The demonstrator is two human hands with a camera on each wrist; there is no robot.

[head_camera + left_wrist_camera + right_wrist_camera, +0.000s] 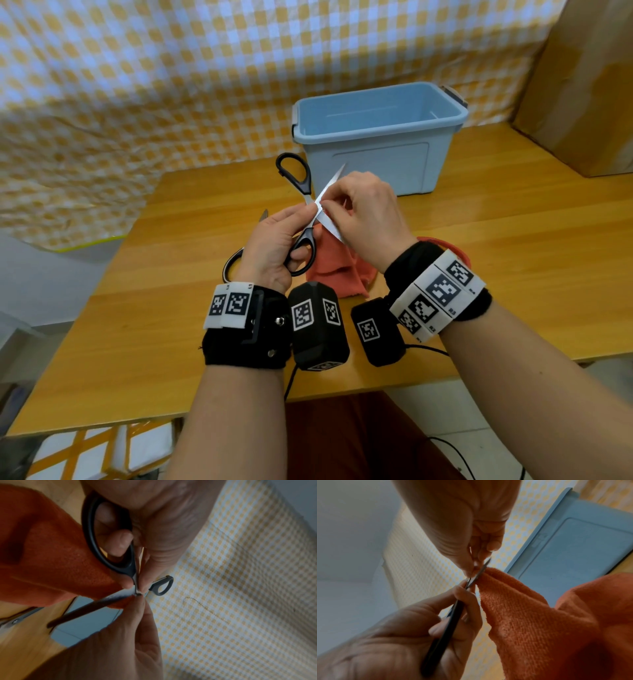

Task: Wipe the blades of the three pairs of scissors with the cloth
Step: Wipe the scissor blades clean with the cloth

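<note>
Yellow-checked cloth hung behind a wooden table, on which a blue bin stood at the far side. Left of the hands, a second pair of scissors lay on the table, its tip pointing away from the person, mostly hidden by the left hand. That hand gripped the black-handled scissors above the table, fingers curled through the lower handle loop and thumb and forefinger pinching near the pivot. The scissors were spread wide into an X: one handle loop rose up and left, one blade ran up and right toward the bin, the other down and right. The right hand pinched the orange cloth against the blade at the pivot, fingers curled; the cloth hung down to the table.

The left wrist view showed a fingertip inside the black loop and the blade as a dark strip, details hidden from the head camera. The right wrist view saw the scissors edge-on, the cloth's weave close up.
</note>
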